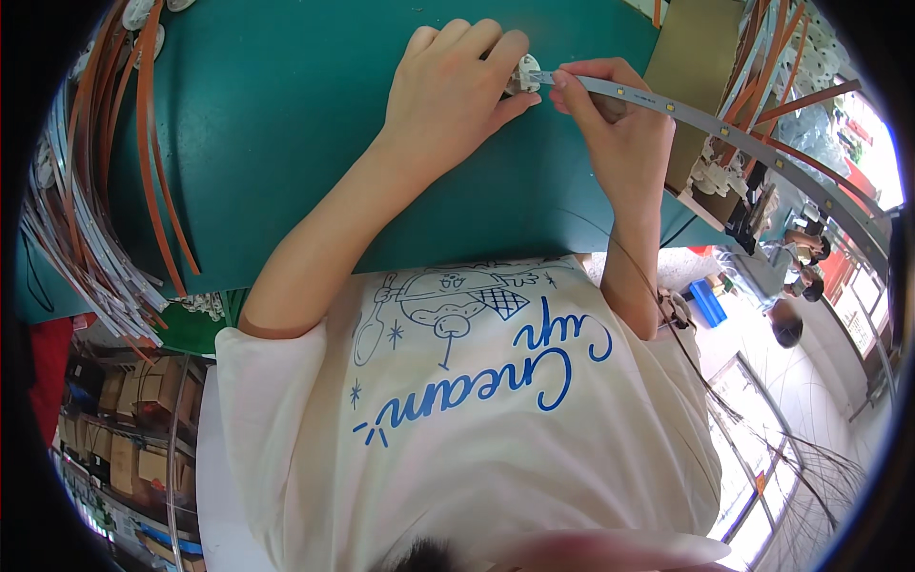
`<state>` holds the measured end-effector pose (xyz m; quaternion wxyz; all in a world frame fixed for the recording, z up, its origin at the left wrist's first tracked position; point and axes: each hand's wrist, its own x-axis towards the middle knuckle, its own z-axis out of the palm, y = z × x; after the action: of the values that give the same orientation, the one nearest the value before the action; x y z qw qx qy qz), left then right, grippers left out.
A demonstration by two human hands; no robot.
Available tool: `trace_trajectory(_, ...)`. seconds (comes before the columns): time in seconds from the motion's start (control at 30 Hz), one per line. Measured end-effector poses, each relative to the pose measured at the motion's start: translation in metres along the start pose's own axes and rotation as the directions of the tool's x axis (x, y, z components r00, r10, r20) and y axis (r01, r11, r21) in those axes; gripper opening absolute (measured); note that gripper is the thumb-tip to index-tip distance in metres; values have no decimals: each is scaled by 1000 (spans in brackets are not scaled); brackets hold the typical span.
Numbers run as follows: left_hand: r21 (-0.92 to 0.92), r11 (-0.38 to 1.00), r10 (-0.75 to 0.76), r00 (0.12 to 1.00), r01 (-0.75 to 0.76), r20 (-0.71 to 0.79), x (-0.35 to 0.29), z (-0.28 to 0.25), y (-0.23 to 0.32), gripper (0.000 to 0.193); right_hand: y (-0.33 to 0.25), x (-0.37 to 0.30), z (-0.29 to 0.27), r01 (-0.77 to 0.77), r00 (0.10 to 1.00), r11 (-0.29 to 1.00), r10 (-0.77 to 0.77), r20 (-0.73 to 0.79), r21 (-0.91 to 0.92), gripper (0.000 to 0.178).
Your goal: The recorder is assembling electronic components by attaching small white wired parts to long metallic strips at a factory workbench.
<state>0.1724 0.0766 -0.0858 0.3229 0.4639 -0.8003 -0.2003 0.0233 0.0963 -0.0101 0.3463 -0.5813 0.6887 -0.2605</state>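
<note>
Over the green tabletop [286, 105], my left hand [456, 81] is closed round a small white round plastic piece [527, 73], mostly covered by its fingers. My right hand [615, 105] pinches a flat LED strip [701, 116] close to its end, between thumb and fingers. That end meets the white piece; whether it sits inside it I cannot tell. From my right hand the strip, grey-white with small yellowish LEDs, curves away to the right, past the table's edge.
Bundles of LED strips [71, 229] with orange-brown backs hang over the table's left side. More strips and white plastic parts [715, 176] lie at the right by a brown cardboard piece [694, 71]. Boxes fill a shelf [143, 400] lower left. Other people [805, 272] are farther right.
</note>
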Motion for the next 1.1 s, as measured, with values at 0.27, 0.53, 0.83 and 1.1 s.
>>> trace_trajectory(0.27,16,1000,-6,1000,6,7,2,-2,5,33,-9,-4,9,8,995,978,-28,-92,-206,15)
trace_trajectory(0.53,7,1000,-7,1000,7,1,2,0,4,31,-14,-2,16,83,990,955,-111,-82,-285,14)
trace_trajectory(0.83,-8,997,77,997,-78,-32,-1,-6,1,48,-1,-6,8,136,985,967,-155,-75,-214,16)
trace_trajectory(1.1,-460,853,-262,964,249,36,6,-32,-12,47,-17,-30,-139,148,876,979,-195,-441,-138,23)
